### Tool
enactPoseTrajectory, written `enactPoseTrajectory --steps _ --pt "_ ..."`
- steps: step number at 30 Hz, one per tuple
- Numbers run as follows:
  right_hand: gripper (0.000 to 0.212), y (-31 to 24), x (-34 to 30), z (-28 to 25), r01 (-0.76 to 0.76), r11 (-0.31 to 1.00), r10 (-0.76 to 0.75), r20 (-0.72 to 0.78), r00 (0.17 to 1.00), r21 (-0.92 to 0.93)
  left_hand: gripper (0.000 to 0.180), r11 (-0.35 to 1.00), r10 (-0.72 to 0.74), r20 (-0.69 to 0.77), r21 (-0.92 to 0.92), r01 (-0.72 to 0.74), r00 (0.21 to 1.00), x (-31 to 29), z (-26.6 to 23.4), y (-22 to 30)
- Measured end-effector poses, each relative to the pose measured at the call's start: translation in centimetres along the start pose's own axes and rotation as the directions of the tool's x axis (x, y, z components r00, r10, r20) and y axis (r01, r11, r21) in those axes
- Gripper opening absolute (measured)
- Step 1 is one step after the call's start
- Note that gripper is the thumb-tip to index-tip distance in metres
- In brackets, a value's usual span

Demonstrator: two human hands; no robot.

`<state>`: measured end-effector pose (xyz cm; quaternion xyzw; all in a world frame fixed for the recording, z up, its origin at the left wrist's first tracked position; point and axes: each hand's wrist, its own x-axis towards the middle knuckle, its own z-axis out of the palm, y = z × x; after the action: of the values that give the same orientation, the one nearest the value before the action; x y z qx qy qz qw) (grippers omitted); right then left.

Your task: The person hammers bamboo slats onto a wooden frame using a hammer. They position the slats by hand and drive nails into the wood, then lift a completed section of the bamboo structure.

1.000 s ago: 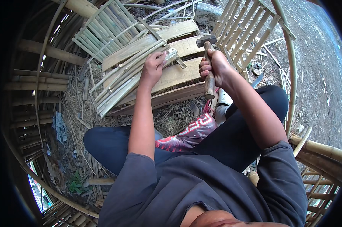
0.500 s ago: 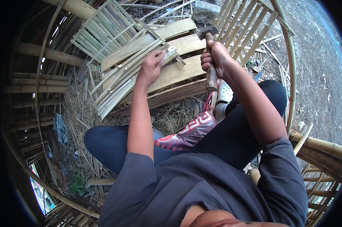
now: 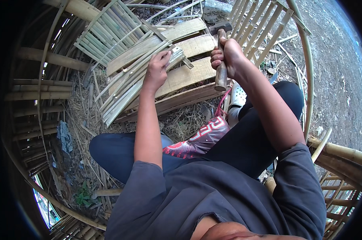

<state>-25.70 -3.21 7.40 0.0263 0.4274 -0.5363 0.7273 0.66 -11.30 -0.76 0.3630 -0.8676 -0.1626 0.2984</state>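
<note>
My right hand [image 3: 234,59] is wrapped round the wooden handle of a hammer [image 3: 221,80]. Its dark metal head points away from me, at the far side of the hand. Over a bundle of split bamboo strips [image 3: 127,87] is my left hand [image 3: 157,69], its fingers bent and drawn together near the strips' far ends. Whatever lies between those fingertips is too small to make out. Beneath the strips stands a low platform of pale wooden boards [image 3: 185,78], with gaps between the boards.
A slatted bamboo panel [image 3: 113,34] leans at the far left, another slatted bamboo frame [image 3: 269,28] at the far right. A grey block [image 3: 217,11] sits behind the platform. Curved bamboo poles [image 3: 308,80] flank me. Bamboo scraps and dry litter cover the ground.
My right hand and the hammer have risen slightly away from me and a little left. My left hand has shifted slightly left, over the strips.
</note>
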Motion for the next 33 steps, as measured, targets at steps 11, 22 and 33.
enactPoseTrajectory --steps 11,22,33 --pt "0.035 4.3 -0.1 0.2 -0.258 0.926 0.301 0.124 0.946 -0.277 0.043 0.993 -0.004 -0.033 -0.116 0.0 0.999 1.0 0.9 0.0" --pt "0.028 -1.2 0.4 -2.4 -0.095 0.995 0.095 0.012 0.995 0.017 0.042 0.998 -0.065 0.05 -0.02 0.066 0.997 0.5 2.5 -0.8" --pt "0.02 1.6 3.0 -1.6 0.012 0.944 -0.04 -0.08 0.996 -0.33 0.044 0.987 -0.14 -0.041 0.075 0.143 0.989 1.7 3.1 2.4"
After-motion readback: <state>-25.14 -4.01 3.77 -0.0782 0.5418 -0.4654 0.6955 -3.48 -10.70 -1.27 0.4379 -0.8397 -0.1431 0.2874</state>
